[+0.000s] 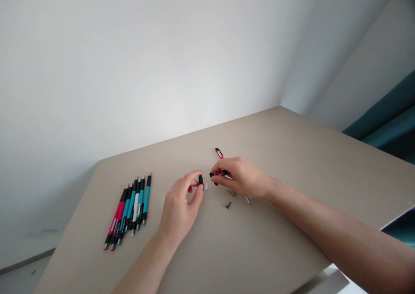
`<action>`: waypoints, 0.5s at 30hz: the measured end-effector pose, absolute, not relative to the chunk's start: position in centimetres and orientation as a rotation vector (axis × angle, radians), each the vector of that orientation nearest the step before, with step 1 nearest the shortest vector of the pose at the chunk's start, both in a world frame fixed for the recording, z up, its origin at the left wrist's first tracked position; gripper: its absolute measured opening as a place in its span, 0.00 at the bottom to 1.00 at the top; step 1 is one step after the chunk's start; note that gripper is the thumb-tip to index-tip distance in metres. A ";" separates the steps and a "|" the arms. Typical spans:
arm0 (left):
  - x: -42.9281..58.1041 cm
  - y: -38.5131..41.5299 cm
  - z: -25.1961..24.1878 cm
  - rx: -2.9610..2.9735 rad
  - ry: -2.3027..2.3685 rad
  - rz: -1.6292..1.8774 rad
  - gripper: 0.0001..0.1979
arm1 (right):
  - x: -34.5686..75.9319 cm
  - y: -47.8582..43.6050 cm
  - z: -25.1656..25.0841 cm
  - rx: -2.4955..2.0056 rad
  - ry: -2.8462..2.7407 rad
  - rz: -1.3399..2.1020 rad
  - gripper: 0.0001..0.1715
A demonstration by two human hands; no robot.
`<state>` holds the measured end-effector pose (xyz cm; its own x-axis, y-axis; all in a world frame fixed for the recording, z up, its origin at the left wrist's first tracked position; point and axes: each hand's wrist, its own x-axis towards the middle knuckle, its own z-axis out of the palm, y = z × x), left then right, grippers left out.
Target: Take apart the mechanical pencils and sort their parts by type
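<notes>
My left hand [181, 205] pinches a small black pen part [201, 180] between thumb and fingertips, just above the table. My right hand [241, 176] is closed round a red and black pen body [219, 153], whose far end sticks out beyond the fingers. The black front end of that pen points toward the part in my left hand, a short gap apart. A tiny white piece [206, 186] lies under the left fingertips. Small loose pen parts [228, 205] lie on the table near my right wrist.
A row of several assembled pens [129, 209], red, teal, white and black, lies on the beige table [292, 155] to the left. White walls stand behind the table. A dark teal curtain [389, 121] hangs at the right.
</notes>
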<state>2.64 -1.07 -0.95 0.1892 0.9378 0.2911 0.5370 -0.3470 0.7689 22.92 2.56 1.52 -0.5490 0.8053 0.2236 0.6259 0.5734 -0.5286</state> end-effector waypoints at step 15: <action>2.1 -0.7 -1.5 2.281 1.475 0.996 0.10 | 23.4 2.9 1.7 -1.314 -1.994 0.435 0.09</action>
